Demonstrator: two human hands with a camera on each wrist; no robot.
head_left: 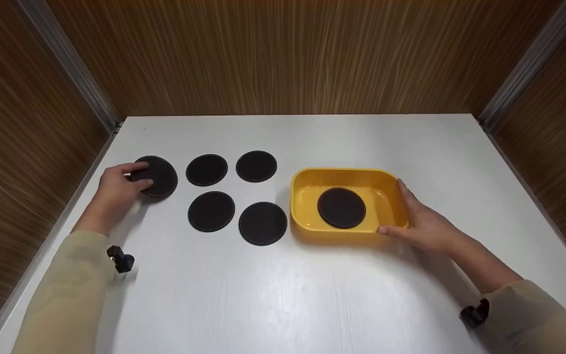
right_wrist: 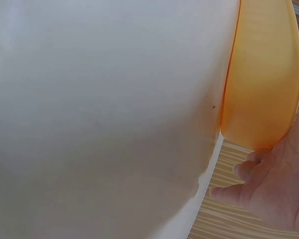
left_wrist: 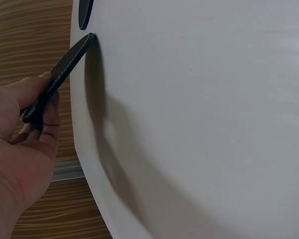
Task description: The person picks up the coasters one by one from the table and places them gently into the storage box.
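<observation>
Left grip: my left hand point(head_left: 116, 189) pinches a black round coaster's point(head_left: 157, 176) edge, tilting it off the worktop point(head_left: 283, 295).
Right grip: my right hand point(head_left: 423, 223), fingers straight, rests against the yellow tray's point(head_left: 302, 196) side.

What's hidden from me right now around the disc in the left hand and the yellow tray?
- Head view: the left hand covers the near edge of the lifted black disc, so its grip shows only in the left wrist view.
- Right wrist view: the yellow tray shows only its outside; the disc inside is hidden.
- Right hand: fingers behind the tray wall are hidden.
</observation>
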